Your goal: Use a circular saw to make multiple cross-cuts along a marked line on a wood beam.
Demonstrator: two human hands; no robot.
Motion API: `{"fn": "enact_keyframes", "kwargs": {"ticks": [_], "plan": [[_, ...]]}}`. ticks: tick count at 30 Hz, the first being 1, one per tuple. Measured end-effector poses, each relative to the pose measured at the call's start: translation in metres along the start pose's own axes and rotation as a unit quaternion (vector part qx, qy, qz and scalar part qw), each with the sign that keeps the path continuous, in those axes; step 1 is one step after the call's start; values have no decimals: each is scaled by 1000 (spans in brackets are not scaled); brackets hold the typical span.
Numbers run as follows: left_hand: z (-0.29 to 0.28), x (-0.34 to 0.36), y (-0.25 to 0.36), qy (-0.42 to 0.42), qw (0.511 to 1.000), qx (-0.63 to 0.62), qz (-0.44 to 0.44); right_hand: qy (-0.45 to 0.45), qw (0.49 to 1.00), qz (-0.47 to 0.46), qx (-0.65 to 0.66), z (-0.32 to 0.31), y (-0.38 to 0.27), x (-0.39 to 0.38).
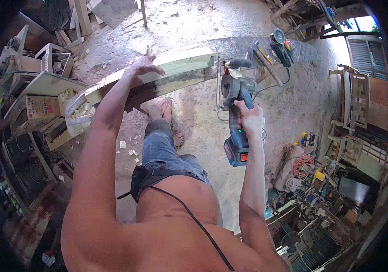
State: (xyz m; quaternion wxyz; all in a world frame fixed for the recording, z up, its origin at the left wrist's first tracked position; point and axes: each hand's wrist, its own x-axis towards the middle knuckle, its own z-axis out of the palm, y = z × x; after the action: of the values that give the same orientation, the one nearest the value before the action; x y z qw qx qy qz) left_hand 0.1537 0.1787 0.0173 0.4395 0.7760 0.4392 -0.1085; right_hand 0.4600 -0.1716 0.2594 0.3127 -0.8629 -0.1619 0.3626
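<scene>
A long, pale, curved wooden piece (176, 63) with notches along its top edge lies on a workbench in front of me. My left hand (145, 67) is over its middle, thumb and fingers spread; whether it presses on the wood I cannot tell. To the right, my right hand (248, 115) is wrapped round the body of a cordless angle grinder (238, 133). The grinder's battery points toward me, and its disc (228, 88) and guard are at the far end, a short way right of the wood's end.
A hammer (266, 65) and a second, corded power tool (282, 47) lie on the bench (305, 52) beyond the grinder. Cardboard and wood scraps are piled left, around a carton (44, 106). Tools and an orange coiled cord (303, 167) clutter the right. Wood chips (133, 153) dot the floor.
</scene>
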Motion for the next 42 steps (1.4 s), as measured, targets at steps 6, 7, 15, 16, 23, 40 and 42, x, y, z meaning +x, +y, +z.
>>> {"fn": "enact_keyframes", "kwargs": {"ticks": [6,7,15,16,23,40,42], "plan": [[32,-37,18,156,979,128,31,-44,999,-14,-29,32,14,-7],[42,-47,21,187,969,158,39,-53,998,-27,-37,41,15,-5],[77,-74,26,300,932,178,94,-91,965,-128,-209,90,28,13],[76,-74,26,304,932,169,100,-96,957,-143,-232,94,31,12],[75,-77,31,283,942,162,84,-82,972,-111,-188,106,36,20],[75,-74,28,294,939,140,111,-78,974,-81,-198,122,-10,41],[76,-73,26,299,937,143,111,-74,973,-89,-198,125,-18,46]]}}
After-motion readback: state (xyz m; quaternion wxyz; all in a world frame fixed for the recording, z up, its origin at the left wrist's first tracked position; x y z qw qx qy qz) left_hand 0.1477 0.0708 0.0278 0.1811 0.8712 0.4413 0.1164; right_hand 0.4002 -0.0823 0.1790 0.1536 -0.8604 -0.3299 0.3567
